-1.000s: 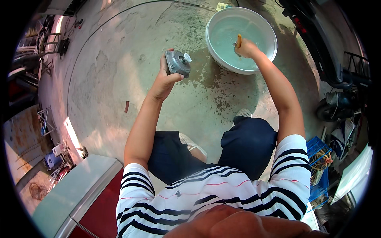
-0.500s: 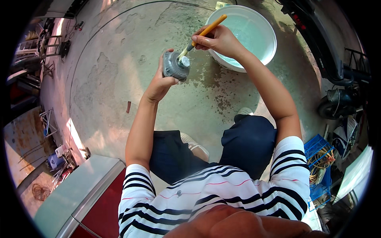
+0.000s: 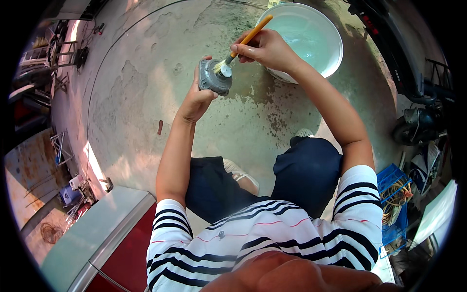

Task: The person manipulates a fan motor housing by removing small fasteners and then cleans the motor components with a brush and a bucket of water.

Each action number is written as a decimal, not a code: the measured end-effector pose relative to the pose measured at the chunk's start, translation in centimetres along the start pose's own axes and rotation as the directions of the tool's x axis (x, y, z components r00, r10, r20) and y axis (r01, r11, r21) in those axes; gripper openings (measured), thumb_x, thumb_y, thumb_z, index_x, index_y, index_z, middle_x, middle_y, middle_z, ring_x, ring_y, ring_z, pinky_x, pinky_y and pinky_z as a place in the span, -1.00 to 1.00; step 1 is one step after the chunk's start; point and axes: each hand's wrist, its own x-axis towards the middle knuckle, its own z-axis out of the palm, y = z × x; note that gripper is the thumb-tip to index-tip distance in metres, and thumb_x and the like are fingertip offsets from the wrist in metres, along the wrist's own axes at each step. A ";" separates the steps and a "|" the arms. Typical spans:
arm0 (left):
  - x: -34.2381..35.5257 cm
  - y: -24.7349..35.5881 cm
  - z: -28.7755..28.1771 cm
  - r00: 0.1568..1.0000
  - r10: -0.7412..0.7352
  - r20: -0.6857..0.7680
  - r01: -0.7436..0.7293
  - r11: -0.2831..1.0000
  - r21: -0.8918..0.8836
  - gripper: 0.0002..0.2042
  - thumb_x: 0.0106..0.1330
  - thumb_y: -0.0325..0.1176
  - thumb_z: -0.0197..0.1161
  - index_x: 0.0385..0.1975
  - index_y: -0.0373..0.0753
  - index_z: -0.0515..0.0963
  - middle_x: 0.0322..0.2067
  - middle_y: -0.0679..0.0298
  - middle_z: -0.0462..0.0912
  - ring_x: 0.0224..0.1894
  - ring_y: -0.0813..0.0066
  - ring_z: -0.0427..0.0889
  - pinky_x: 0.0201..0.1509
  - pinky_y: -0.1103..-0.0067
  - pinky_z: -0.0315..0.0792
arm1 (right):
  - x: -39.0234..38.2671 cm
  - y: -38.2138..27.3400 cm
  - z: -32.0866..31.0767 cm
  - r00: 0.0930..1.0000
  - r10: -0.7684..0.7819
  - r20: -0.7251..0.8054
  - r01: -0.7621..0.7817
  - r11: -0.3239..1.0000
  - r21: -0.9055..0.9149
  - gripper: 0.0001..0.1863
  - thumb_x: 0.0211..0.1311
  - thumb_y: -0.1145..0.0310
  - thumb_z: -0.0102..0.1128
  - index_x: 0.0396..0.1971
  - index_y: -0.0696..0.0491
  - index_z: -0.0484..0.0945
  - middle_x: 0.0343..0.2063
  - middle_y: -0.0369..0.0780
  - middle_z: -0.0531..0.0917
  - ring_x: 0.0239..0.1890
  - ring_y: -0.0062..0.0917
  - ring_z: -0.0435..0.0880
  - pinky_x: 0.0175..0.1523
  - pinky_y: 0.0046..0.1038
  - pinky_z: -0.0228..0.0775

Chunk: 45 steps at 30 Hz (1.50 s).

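Observation:
My left hand (image 3: 198, 97) is closed around a grey metal part (image 3: 211, 82), round with a squarish flange and a pale round hub on its face. Its thumb lies along the near edge, and fingertips show at the far edge. My right hand (image 3: 265, 48) pinches a paintbrush (image 3: 255, 30) with a yellow wooden handle and a grey ferrule. The pale bristles press on the metal part beside the hub. Just beyond my right hand stands a round white tub (image 3: 335, 41) of clear, greenish-looking water.
Wet spots mark the concrete floor (image 3: 141, 92) below my hands. A blue crate (image 3: 394, 214) with coiled rope or hose stands at the right, near a dark wheeled vehicle (image 3: 408, 129). A red and silver cabinet (image 3: 112, 228) is at the lower left. A thin cable (image 3: 109, 46) curves across the floor.
The brush has shifted slightly to the left across the metal part's face, its bristles now spread more against it. My left hand keeps its hold. The whole view has shifted a little.

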 end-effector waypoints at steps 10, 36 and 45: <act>0.0 -0.3 0.0 0.999 0.006 -0.040 -0.010 0.994 -0.109 -0.06 -0.18 -0.50 0.16 0.38 -0.09 -0.02 0.12 0.25 0.34 0.17 0.32 0.36 0.28 0.44 0.22 | 0.3 7.0 -9.9 0.832 -0.039 -0.554 -0.386 0.676 -0.627 -0.63 0.22 0.04 0.12 -0.30 0.06 0.63 -0.42 -0.19 0.68 -0.40 -0.36 0.65 -0.19 -0.35 0.46; 0.1 0.4 -1.0 0.966 -0.178 -0.185 0.106 0.933 -0.345 -0.58 0.02 -0.44 0.14 -0.03 -0.29 0.45 -0.09 0.16 0.57 0.00 0.29 0.53 0.18 0.37 0.37 | -4.3 1.7 2.0 0.873 -0.487 0.012 0.480 0.855 -0.196 -0.77 0.15 0.54 0.24 -0.17 0.05 0.66 -0.19 -0.20 0.73 -0.19 -0.40 0.73 -0.07 -0.50 0.58; -0.8 1.6 -0.8 0.965 -0.233 -0.123 0.150 0.869 -0.472 -0.54 -0.02 -0.45 0.14 -0.02 -0.32 0.44 -0.06 0.12 0.54 -0.01 0.22 0.52 0.19 0.28 0.38 | -5.1 2.2 2.2 0.874 -0.483 0.053 0.484 0.855 -0.185 -0.78 0.18 0.51 0.24 -0.17 -0.01 0.67 -0.15 -0.24 0.72 -0.10 -0.42 0.71 -0.01 -0.49 0.56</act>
